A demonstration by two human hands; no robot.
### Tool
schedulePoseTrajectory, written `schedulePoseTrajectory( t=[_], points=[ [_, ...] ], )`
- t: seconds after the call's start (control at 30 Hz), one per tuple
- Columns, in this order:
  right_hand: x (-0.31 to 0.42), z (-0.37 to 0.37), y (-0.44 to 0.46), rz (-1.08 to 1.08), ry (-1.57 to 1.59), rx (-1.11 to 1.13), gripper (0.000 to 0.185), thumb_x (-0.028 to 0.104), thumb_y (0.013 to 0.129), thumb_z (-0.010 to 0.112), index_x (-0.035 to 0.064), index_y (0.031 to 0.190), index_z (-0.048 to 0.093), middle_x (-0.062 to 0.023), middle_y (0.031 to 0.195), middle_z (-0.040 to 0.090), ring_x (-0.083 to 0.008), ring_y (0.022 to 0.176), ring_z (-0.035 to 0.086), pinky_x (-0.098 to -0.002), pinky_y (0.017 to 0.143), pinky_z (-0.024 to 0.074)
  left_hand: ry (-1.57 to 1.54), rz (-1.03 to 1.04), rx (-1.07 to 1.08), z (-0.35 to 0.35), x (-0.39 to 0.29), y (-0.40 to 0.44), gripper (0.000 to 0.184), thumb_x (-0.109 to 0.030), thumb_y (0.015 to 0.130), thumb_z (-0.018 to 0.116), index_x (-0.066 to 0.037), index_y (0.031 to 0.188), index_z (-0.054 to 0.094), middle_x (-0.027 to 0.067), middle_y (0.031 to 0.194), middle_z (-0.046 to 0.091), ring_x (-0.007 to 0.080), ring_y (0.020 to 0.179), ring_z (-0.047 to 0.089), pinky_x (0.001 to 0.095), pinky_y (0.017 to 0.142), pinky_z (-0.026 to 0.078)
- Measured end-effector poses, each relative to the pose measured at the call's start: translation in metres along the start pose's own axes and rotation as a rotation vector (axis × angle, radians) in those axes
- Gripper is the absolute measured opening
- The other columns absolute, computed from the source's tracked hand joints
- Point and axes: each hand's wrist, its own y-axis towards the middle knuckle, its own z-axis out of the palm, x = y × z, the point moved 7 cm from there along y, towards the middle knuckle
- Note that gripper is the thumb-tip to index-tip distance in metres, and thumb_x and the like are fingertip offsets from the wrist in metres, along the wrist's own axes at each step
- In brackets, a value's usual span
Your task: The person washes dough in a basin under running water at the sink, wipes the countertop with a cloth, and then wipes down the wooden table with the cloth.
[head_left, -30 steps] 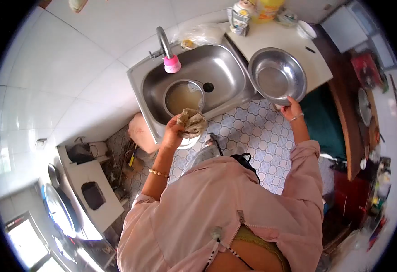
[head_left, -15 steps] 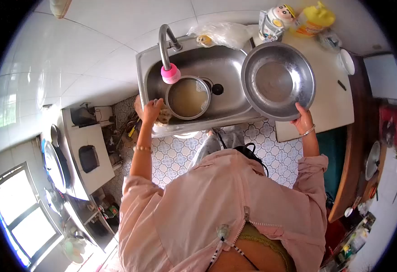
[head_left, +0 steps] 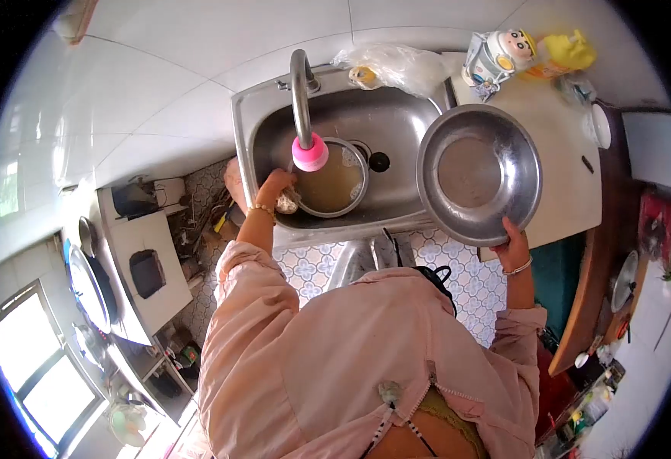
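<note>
Altogether, one left hand (head_left: pixel 277 183) gripping one cloth (head_left: pixel 288 202), one right hand (head_left: pixel 514 242) pinching one basin (head_left: pixel 475 173), one pot (head_left: pixel 331 215).

Pale counter (head_left: pixel 561 180) bearing a cartoon-faced container (head_left: pixel 504 57), yellow bottle (head_left: pixel 563 53) and white bowl (head_left: pixel 600 126), steel sink (head_left: pixel 400 130) holding a pot of cloudy liquid (head_left: pixel 328 190).

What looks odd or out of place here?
A crumpled plastic bag lies at the back of the sink, perhaps an odd spot. The liquid in the metal pot under the faucet looks cloudy. No clear spill shows.
</note>
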Motion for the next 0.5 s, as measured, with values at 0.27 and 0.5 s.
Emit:
schedulePoseTrajectory(
  t=[0.27, 0.5],
  points=[
    [-0.013, 0.017, -0.007, 0.041, 0.036, -0.06, 0.028, 0.019, 0.078, 0.057, 0.0053, 0.101, 0.047, -0.0071, 0.075, 0.058, -0.0172, 0.05, 0.056, -0.0257, 0.034, 0.0437, -0.107, 0.355, 0.138, 0.018, 0.01, 0.048, 0.043, -0.022, 0.064, 0.066, 0.007, 0.094, 0.057, 0.0179, 0.091, 0.06, 0.0281, 0.081, 0.057, 0.0367, 0.071, 0.045],
    [-0.006, 0.031, 0.007, -0.026, -0.054, 0.001, 0.027, 0.021, 0.079, 0.056, 0.0042, 0.099, 0.049, -0.0071, 0.079, 0.059, -0.0164, 0.052, 0.056, -0.0258, 0.036, 0.0445, -0.082, 0.432, 0.106, 0.01, -0.019, 0.021, 0.034, -0.018, 0.064, 0.063, 0.006, 0.088, 0.058, 0.017, 0.08, 0.06, 0.0258, 0.074, 0.057, 0.036, 0.067, 0.045]
  ],
)
